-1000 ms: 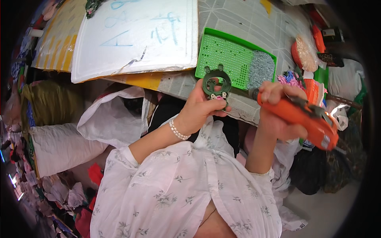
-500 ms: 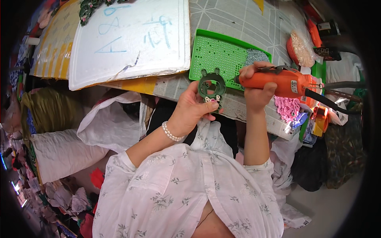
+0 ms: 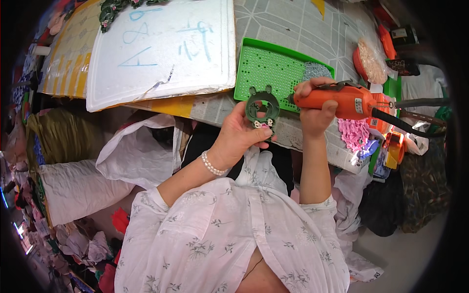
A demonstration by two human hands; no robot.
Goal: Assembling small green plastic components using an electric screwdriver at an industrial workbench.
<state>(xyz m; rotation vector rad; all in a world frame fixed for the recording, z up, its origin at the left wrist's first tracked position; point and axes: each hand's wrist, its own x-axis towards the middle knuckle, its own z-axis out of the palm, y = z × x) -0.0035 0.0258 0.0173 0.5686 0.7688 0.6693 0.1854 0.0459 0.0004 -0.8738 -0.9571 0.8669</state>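
My left hand [image 3: 233, 139] grips a dark green plastic ring-shaped part [image 3: 264, 118] with two small ear-like tabs on top and white and pink pieces low on its front. My thumb presses on the lower end and the ring's opening faces up. In my right hand [image 3: 316, 115] is an orange electric screwdriver [image 3: 342, 101], lying almost level with its dark nose toward the ring but apart from it. A cord runs off its right end. Just beyond both hands sits a green perforated tray [image 3: 268, 71], with a heap of small grey pieces [image 3: 316, 71] in its right corner.
A white foam board [image 3: 195, 68] lies on the table at left, with dark green parts [image 3: 110, 17] at its far edge. Pink pieces [image 3: 354, 133] and a red basket of beige bits [image 3: 370, 63] are at right. A white sack [image 3: 139, 151] hangs open below the table's left edge.
The green part has tilted slightly and shifted a little right in my left hand. The screwdriver has barely moved.
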